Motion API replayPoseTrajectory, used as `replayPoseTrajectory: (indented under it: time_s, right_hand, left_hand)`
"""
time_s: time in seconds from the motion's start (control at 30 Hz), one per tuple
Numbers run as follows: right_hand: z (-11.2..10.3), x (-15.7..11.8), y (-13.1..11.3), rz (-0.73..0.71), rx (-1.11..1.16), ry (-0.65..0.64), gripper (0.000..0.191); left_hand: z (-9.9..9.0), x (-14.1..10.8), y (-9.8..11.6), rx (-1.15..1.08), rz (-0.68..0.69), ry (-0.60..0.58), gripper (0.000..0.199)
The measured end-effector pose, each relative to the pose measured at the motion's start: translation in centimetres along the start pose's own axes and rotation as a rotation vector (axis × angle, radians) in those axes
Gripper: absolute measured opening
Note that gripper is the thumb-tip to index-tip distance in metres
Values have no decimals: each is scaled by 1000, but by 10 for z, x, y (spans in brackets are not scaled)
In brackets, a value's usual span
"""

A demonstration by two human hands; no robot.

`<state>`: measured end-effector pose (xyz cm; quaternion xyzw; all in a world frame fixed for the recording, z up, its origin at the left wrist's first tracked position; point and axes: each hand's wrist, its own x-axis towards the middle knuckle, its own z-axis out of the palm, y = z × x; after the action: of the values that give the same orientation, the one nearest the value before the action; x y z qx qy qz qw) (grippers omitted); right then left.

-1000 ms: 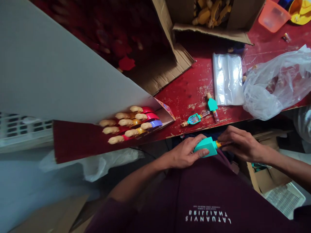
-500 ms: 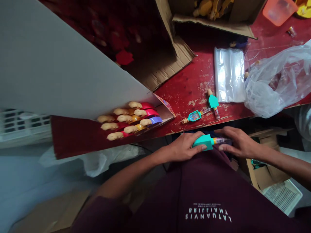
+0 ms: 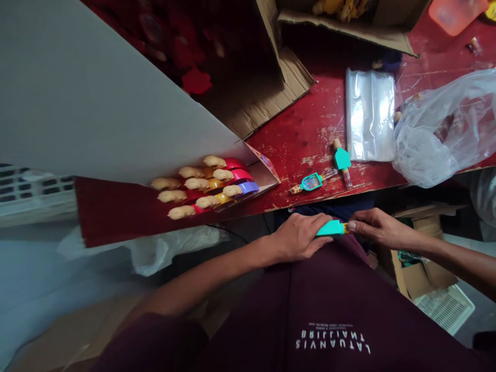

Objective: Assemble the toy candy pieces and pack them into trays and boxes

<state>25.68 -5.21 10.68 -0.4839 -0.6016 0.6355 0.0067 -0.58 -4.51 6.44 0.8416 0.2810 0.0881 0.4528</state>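
A teal plastic toy (image 3: 333, 228) is held low in front of the maroon shirt (image 3: 329, 315), just short of the near edge of the bench. Its wide body is enclosed by the left hand (image 3: 298, 237), whose grip is closed around it. Its orange-banded end is pinched by the fingertips (image 3: 351, 226) of the right hand (image 3: 382, 228), and that grip is also closed. The toy is positioned between the two hands, which are close together.

The red-painted bench (image 3: 306, 139) is chipped across its surface. Two similar toys are laid on it near the near edge, one lying sideways (image 3: 312, 182) and one pointing toward the near side (image 3: 341, 160). A flat stack of clear poly bags (image 3: 370, 116) is placed just beyond them, with a crumpled plastic bag (image 3: 430, 134) to the right. A cardboard box (image 3: 349, 28) holding yellow items is seen at the far side. To the left, rows of tan-tipped toys with coloured bands (image 3: 205, 186) are set in an open carton, beside a white board panel (image 3: 96, 98). A white plastic basket (image 3: 445, 310) is noted below the bench at right.
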Motion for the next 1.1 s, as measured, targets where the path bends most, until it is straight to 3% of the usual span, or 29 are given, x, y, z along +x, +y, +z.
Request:
replayPoseTrajectory:
  time_s: [0.07, 0.2, 0.3, 0.4, 0.57, 0.77, 0.87, 0.97, 1.1]
  right_hand:
    - [-4, 2, 3, -128, -158, 48, 50]
    - [-8, 2, 9, -585, -670, 270, 34]
    - [-6, 0, 10, -714, -787, 286, 28]
    - [-1, -1, 11, -678, -668, 240, 28]
    - [5, 0, 14, -474, -476, 135, 33]
    - [-6, 2, -2, -282, -375, 68, 42]
    - [-13, 10, -8, -195, -139, 146, 49]
    - [-13, 27, -10, -151, 99, 238, 54]
    - [-3, 53, -19, -160, 309, 18, 62]
  left_hand:
    - [-5, 2, -4, -96, -52, -12, 41]
    - [-16, 4, -7, -284, -144, -61, 41]
    - [-15, 3, -5, -276, -118, -55, 41]
    - [-8, 0, -2, -194, -73, -22, 42]
    - [4, -4, -4, -59, -5, 18, 43]
    - [4, -4, -21, 235, 99, 161, 38]
    - [3, -7, -29, 387, 194, 330, 41]
    - [2, -11, -34, 420, 263, 390, 43]
    - [8, -12, -39, 352, 286, 313, 35]
